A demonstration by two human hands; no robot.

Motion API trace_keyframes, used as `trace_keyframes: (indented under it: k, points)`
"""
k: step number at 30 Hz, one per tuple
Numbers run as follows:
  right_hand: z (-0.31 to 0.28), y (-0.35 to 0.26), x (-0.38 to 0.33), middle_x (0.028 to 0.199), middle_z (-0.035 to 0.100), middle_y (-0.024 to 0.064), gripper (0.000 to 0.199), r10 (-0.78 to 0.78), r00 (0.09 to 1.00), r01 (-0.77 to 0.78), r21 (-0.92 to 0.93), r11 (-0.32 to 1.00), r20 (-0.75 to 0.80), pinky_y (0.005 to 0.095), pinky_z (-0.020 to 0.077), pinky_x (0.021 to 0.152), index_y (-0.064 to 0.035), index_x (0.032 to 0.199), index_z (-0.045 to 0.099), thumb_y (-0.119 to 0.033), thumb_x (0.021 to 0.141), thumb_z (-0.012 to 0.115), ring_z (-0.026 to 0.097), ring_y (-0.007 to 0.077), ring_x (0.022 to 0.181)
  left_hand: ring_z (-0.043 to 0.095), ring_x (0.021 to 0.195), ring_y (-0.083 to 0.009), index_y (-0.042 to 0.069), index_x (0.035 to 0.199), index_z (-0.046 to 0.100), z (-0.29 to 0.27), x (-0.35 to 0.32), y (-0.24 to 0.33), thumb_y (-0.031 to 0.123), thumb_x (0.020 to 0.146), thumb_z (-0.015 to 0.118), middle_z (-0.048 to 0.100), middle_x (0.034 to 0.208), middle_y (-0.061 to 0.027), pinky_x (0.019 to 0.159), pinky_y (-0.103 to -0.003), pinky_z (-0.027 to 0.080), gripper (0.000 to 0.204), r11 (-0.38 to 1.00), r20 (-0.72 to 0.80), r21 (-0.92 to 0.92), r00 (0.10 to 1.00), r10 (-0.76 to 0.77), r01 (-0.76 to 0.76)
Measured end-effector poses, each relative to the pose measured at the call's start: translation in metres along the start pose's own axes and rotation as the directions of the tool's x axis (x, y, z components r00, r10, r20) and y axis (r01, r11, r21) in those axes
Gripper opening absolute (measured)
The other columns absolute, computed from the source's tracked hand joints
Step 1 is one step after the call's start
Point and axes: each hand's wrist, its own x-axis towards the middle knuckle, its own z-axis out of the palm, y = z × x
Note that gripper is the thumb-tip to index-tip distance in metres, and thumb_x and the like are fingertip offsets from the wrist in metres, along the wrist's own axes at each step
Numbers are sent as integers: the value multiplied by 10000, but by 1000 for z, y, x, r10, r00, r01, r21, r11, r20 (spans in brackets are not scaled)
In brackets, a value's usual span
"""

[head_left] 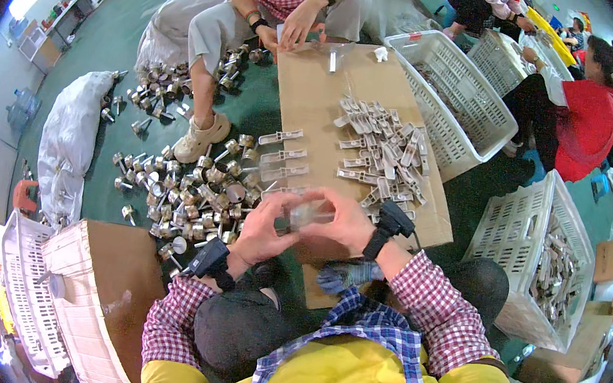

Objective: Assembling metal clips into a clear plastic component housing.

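My left hand and my right hand meet over the near end of a cardboard sheet, fingers curled around a small, blurred, clear-and-grey piece. Its kind is hard to make out, and the fingers partly cover it. Just beyond my hands, several grey clip-shaped handles lie in a row along the sheet's left edge. To their right is a heap of similar handles. On the floor left of my hands lies a large pile of round metal parts with stems.
Across the sheet sits another person, a hand at its far end. White crates stand to the right; a nearer crate holds more handles. At the left are a cardboard box and a white sack.
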Motion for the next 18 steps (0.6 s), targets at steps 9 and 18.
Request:
trace_keyframes:
  k: [9,18]
  points:
    - [-25,13,51,921,656,74,508,107,963,-63,-178,982,249,304,475,745,-52,1014,638,-447,714,752,601,164,826,489,1132,-348,53,1220,443,-14,10,14,257,567,820,512,1187,-146,991,-436,405,780,925,39,351,989,140,-145]
    - [-34,36,90,990,652,151,744,-15,943,165,-429,888,333,375,499,683,-65,1220,588,-608,717,656,629,286,773,524,1062,-342,48,1136,494,-14,44,14,148,548,792,541,1113,-130,929,-415,445,667,884,65,458,995,70,-92]
